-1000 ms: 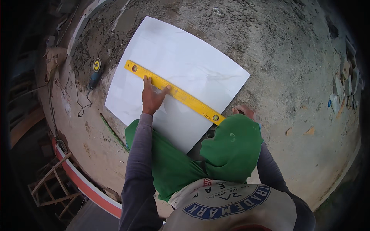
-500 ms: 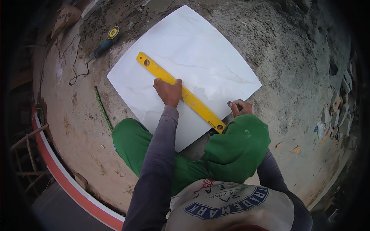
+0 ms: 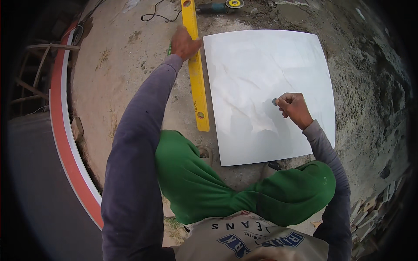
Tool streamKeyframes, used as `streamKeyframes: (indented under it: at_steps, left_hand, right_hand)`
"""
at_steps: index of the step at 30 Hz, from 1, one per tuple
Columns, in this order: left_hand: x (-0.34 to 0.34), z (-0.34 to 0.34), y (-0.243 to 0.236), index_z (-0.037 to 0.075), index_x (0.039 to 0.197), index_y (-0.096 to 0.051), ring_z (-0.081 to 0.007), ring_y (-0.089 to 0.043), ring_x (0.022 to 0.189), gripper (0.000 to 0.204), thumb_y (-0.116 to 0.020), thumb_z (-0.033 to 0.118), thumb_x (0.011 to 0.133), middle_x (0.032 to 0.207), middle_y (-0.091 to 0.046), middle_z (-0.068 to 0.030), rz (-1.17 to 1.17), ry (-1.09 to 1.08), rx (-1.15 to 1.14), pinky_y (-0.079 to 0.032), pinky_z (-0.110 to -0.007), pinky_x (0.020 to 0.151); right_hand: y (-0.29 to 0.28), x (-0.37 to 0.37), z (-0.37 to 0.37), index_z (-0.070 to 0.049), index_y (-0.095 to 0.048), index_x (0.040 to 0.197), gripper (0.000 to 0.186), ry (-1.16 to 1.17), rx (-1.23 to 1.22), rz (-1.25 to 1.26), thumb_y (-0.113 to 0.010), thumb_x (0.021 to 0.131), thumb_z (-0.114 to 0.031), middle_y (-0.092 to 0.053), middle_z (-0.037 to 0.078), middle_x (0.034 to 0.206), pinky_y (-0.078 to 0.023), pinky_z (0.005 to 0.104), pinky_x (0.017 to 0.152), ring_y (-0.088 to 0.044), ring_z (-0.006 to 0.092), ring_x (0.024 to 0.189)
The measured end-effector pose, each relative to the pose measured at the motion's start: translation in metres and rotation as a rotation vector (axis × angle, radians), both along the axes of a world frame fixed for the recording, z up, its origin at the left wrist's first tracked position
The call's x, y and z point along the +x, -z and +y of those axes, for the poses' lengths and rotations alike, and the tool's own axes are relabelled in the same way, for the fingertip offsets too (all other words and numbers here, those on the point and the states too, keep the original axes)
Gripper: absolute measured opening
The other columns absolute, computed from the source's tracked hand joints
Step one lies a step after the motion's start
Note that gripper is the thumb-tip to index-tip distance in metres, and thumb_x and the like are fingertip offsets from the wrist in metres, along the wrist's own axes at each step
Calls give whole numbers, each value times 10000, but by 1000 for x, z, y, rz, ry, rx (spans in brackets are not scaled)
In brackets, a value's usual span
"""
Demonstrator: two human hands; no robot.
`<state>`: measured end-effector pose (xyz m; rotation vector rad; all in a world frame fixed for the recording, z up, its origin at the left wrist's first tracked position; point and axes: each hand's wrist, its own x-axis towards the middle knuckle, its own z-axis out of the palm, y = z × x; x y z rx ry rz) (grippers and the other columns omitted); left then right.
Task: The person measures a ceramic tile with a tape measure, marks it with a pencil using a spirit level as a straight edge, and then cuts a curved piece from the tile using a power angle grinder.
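Note:
A yellow spirit level runs lengthwise beside the left edge of the large white tile, which has faint veins and a glossy face. My left hand is closed around the upper part of the level, slightly blurred. Over the right half of the tile, my right hand pinches a small dark round piece between thumb and fingertips; its exact kind is unclear. Whether that piece touches the tile I cannot tell. My bent legs in green trousers lie near the tile's close edge.
An angle grinder with a yellow disc lies beyond the tile, its cord trailing left. A green strip is partly hidden behind my left hand. A red and white kerb curves along the left. Broken pieces pile at lower right.
The level has come off the tile and moved to its left in my left hand. My right hand has moved from beside my knee to above the tile. The view has turned.

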<state>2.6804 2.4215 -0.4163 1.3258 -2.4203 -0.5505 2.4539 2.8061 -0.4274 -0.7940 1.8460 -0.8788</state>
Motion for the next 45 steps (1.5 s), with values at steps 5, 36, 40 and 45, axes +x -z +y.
streamKeyframes:
  at_steps: [5,36,40,45]
  left_hand:
    - [115,28,83,-95,1418,-514,-456,-715,1166,761,-859,243,829,1250,-704,-323,-85,-65,77,-563,-486,1045]
    - [-1,-115,157,-9,1325,-682,-429,-596,1325,493,-775,261,923,1361,-673,-247,77,160,-52,-463,-506,1148]
    - [-110,-176,166,-6,1556,-502,-431,-444,1525,808,-819,267,864,1603,-515,-250,-77,254,-141,-377,-475,1279]
    - [-172,-246,177,93,1616,-470,-430,-436,1533,887,-839,267,828,1615,-513,-209,-159,343,-355,-351,-501,1296]
  right_hand:
    - [25,45,-82,17,-709,774,313,-331,112,11,-779,948,-234,-656,70,677,-524,333,554,-622,147,572]
    - [104,-48,-162,-66,-511,1588,660,23,144,1130,-598,1054,-445,-387,256,1695,-282,587,1271,-335,438,1579]
    - [125,-109,-78,-193,-365,1703,662,93,251,1231,-492,1110,-459,-268,218,1764,-132,626,1325,-199,422,1652]
    - [127,-88,-96,-202,-341,1715,689,110,264,1192,-494,1100,-471,-239,177,1786,-90,616,1345,-152,392,1672]
